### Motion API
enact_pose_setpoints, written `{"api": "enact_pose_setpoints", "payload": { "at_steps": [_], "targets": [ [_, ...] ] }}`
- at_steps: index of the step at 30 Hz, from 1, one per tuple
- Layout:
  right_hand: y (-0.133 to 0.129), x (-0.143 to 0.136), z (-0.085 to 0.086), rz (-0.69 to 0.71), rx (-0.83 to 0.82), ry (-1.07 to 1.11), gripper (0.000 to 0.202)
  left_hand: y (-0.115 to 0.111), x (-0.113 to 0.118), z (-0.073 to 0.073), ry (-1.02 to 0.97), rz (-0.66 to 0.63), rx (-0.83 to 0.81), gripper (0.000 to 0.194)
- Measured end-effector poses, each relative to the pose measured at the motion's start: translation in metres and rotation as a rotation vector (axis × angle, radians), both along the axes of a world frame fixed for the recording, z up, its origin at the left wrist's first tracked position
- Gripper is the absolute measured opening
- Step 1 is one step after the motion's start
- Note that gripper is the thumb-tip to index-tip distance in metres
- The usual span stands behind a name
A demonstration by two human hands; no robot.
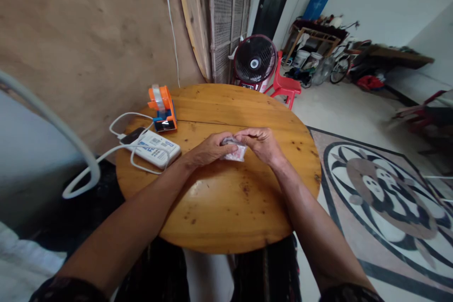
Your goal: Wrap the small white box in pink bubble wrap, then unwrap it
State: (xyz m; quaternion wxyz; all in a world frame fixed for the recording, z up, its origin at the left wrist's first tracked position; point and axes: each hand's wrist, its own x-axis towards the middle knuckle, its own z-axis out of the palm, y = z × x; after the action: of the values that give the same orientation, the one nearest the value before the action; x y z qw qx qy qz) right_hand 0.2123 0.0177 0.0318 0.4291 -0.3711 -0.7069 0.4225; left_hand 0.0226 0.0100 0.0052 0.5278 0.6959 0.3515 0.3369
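Note:
Over the middle of the round wooden table (219,203), a small clear plastic bag (236,152) with pinkish-red contents is held between both hands. My left hand (212,147) grips its left side, the thumb lying across the front. At the upper right edge, the fingers of my right hand (260,142) are pinched together on the bag. What exactly is inside cannot be made out, and part of the bag is covered by my fingers.
At the table's left stand an orange and blue tape dispenser (164,108) and a white power bank (155,148) with a looped white cable (132,153). Beyond the far edge are a fan (255,61) and a red chair (285,85). A thick pale tube (60,127) curves in from the left.

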Motion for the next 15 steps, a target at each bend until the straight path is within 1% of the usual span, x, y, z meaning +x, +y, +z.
{"api": "enact_pose_setpoints", "payload": {
  "at_steps": [7,15],
  "targets": [
    [-0.0049,0.0047,-0.0028,0.007,0.121,-0.164,0.018,-0.0008,0.0013,0.0015,-0.068,0.000,-0.047,0.035],
    [-0.0054,0.0049,-0.0068,-0.010,0.164,-0.199,0.018,0.0013,-0.0025,0.0024,-0.044,-0.049,-0.052,0.036]
  ]
}}
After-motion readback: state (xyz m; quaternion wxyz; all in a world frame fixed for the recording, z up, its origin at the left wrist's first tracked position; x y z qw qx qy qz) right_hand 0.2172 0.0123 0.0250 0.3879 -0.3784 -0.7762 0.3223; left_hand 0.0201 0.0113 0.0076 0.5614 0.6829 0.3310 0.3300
